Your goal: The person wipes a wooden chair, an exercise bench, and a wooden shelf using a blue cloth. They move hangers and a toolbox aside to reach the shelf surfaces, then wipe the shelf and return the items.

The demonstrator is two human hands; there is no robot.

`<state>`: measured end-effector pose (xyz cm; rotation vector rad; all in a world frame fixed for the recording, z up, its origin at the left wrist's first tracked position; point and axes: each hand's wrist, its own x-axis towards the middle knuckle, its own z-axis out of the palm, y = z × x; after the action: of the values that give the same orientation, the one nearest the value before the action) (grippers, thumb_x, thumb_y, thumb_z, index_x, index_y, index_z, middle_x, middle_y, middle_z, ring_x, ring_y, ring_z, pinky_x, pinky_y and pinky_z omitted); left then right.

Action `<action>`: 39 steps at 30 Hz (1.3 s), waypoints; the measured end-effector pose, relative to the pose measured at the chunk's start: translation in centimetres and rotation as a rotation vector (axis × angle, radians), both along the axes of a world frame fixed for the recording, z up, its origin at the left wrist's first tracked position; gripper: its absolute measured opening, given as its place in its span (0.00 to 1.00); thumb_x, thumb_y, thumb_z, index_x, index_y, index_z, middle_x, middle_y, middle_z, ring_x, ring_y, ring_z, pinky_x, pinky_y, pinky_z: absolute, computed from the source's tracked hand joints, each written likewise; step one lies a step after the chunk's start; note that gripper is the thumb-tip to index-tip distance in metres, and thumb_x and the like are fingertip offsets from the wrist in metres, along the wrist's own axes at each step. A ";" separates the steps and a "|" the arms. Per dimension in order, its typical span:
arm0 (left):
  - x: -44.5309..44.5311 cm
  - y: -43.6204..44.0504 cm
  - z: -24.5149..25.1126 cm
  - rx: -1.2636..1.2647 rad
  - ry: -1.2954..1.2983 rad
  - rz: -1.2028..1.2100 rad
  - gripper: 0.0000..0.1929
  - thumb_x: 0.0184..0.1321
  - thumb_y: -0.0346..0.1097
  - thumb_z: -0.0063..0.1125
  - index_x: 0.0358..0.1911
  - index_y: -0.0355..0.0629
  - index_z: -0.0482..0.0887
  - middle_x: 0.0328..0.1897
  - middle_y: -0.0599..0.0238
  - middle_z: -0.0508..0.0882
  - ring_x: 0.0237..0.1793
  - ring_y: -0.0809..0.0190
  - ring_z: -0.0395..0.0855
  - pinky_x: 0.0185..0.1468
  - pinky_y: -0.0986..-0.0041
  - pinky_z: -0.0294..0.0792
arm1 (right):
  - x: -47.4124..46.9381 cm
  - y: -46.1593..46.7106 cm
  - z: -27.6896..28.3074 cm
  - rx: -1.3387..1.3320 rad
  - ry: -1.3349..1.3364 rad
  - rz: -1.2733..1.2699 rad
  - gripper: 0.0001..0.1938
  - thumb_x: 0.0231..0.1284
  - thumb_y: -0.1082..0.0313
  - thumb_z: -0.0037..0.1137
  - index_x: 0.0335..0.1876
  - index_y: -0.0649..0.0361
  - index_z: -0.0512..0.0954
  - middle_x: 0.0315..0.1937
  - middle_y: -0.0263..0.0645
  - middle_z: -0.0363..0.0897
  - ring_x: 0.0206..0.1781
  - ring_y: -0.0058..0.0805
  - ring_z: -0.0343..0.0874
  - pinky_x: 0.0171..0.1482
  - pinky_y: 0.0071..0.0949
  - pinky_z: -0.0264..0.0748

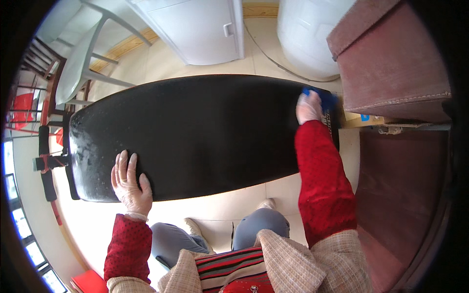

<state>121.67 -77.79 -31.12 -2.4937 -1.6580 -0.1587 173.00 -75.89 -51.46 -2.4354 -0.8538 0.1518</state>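
Observation:
A black padded sit-up bench [220, 135] stretches across the view before me, with shine and whitish specks on its left end. My left hand [131, 179], in a clear disposable glove, rests flat near the bench's lower left edge with fingers apart and nothing in it. At the far right end, my right hand [309, 108], gloved the same way, grips a blue cloth [326, 99] against the black surface. The cloth is blurred and partly hidden by the fingers. Lettering on the bench shows beside my right wrist.
Black foam rollers [47, 164] on a bar stand off the bench's left end. Beyond it are a grey chair [78, 73], a white cabinet [198, 33] and a large white rounded appliance [311, 36], with a cable [271, 60] on the floor. A reddish-brown sofa [395, 73] flanks the right.

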 end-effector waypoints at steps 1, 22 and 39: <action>-0.1 -0.1 0.0 -0.003 -0.007 0.003 0.30 0.57 0.28 0.54 0.68 0.44 0.73 0.74 0.54 0.70 0.76 0.47 0.63 0.78 0.52 0.51 | -4.2 2.5 1.8 0.097 -0.107 0.153 0.13 0.65 0.61 0.52 0.47 0.61 0.79 0.44 0.54 0.81 0.51 0.56 0.80 0.56 0.51 0.76; -10.2 -5.7 -7.0 0.364 -0.720 0.329 0.27 0.76 0.42 0.41 0.75 0.39 0.62 0.79 0.51 0.62 0.82 0.41 0.48 0.81 0.52 0.44 | -17.2 3.9 9.4 -0.005 0.058 0.371 0.18 0.73 0.59 0.50 0.59 0.63 0.73 0.58 0.55 0.76 0.61 0.54 0.76 0.63 0.46 0.72; -17.3 -4.8 -5.8 0.276 -1.810 0.682 0.40 0.75 0.68 0.30 0.79 0.47 0.52 0.82 0.59 0.57 0.79 0.55 0.56 0.79 0.60 0.51 | -34.9 -1.7 17.3 -0.025 -0.010 1.058 0.15 0.70 0.64 0.53 0.58 0.55 0.68 0.69 0.54 0.65 0.71 0.53 0.66 0.70 0.51 0.65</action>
<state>104.42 -82.55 -36.89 -0.9807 -2.2889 -2.7240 138.07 -77.60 -34.17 -1.7513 -2.0495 0.5228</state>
